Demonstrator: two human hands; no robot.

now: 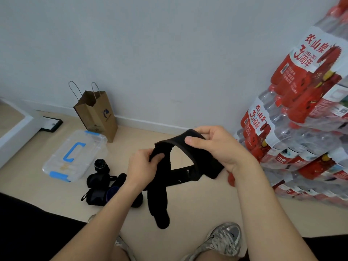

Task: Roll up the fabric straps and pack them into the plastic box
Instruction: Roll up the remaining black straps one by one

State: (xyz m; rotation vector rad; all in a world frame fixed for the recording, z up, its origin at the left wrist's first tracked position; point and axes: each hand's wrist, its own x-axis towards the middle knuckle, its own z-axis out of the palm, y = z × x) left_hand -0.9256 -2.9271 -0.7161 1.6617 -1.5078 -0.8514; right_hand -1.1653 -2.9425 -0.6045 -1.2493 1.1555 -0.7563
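I hold a black fabric strap (163, 187) in the air in front of me. My left hand (142, 167) pinches one part of it between thumb and fingers. My right hand (218, 147) grips another, wider part, and a loop of strap arches between the two hands. Loose ends hang down toward the floor. A clear plastic box (73, 155) with a blue handle and blue latches lies on the floor to the left, its lid on. Other black straps (99, 187), some rolled, lie in a heap beside the box.
A brown paper bag (98, 113) stands against the wall behind the box. Shrink-wrapped packs of water bottles (301, 113) are stacked high at the right. My shoes (224, 240) are at the bottom. A white ledge (17, 129) runs at the far left.
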